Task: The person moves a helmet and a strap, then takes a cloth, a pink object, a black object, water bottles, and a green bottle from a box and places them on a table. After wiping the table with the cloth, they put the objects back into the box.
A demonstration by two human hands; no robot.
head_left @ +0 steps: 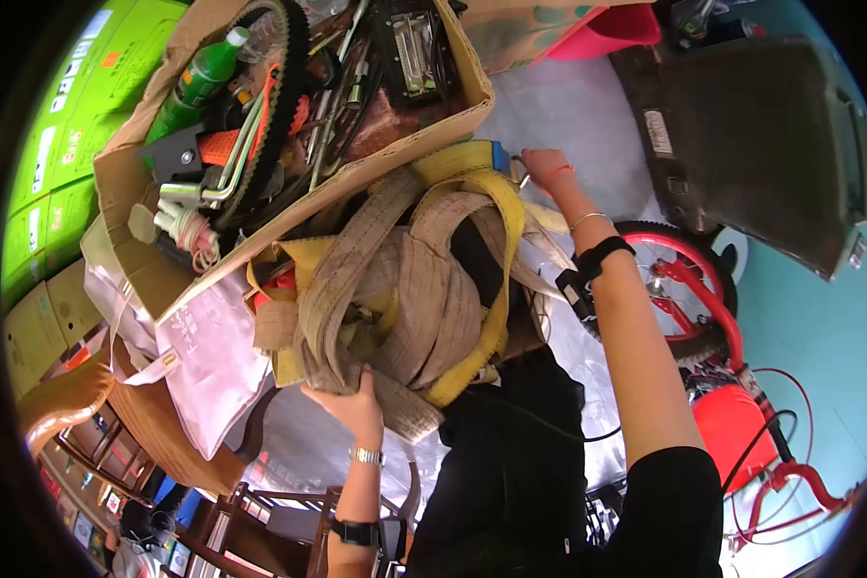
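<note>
Yellow and tan webbing straps point(409, 289) lie in one tangled heap against the front of the cardboard box point(356, 173); my left hand point(356, 405) closes on the bundle's lower edge while my right hand point(544, 166) pinches the metal fitting point(520, 173) at the strap's far end, beside the box corner. The box, crammed with one green bottle point(200, 77), a toothed belt point(284, 87) and metal tools, crowds the heap from above. One red-wheeled cart point(694, 289) stands just right of my arm, and a dark panel point(751, 135) sits beyond it.
</note>
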